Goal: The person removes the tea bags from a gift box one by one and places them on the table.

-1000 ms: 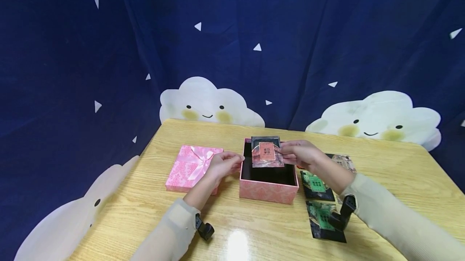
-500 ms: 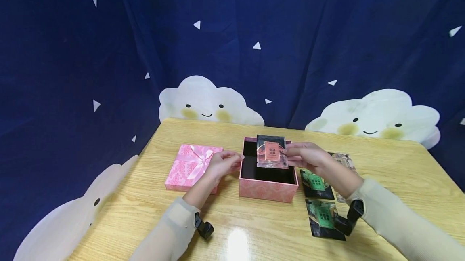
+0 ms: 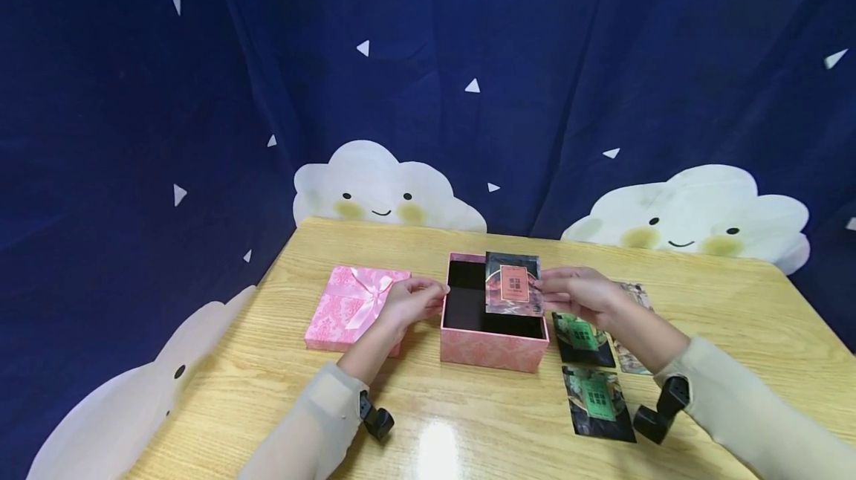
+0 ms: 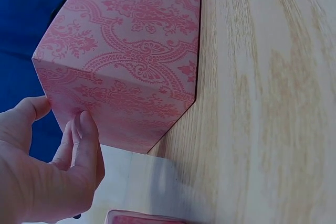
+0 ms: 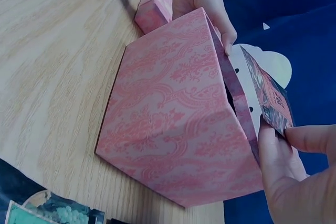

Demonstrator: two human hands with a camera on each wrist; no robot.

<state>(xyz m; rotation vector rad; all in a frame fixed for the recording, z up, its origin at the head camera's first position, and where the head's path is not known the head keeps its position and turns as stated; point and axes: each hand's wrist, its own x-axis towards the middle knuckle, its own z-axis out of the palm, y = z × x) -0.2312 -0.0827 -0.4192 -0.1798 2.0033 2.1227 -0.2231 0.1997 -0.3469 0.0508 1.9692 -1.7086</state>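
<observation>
An open pink patterned box [image 3: 493,350] with a dark inside stands on the table. My left hand [image 3: 409,303] grips its left wall, with the thumb at the rim and fingertips against the outside in the left wrist view. In my right hand [image 3: 583,294], pinched between thumb and fingers, is a flat dark packet [image 3: 513,285] with a red label. It is held over the right half of the box, label upward. The right wrist view shows this packet [image 5: 270,95] tilted just beyond the rim.
A pink lid [image 3: 337,313] with a ribbon bow lies left of the box. Two green-labelled packets [image 3: 597,402] lie to the box's right. Beside them, a pale patterned packet [image 3: 628,357] is partly hidden beneath the right forearm. A dark blue curtain [image 3: 428,79] hangs behind the wooden table.
My right hand has shifted to the right with the red-labelled packet, from over the box's middle to its right side. The left hand and box have kept still.
</observation>
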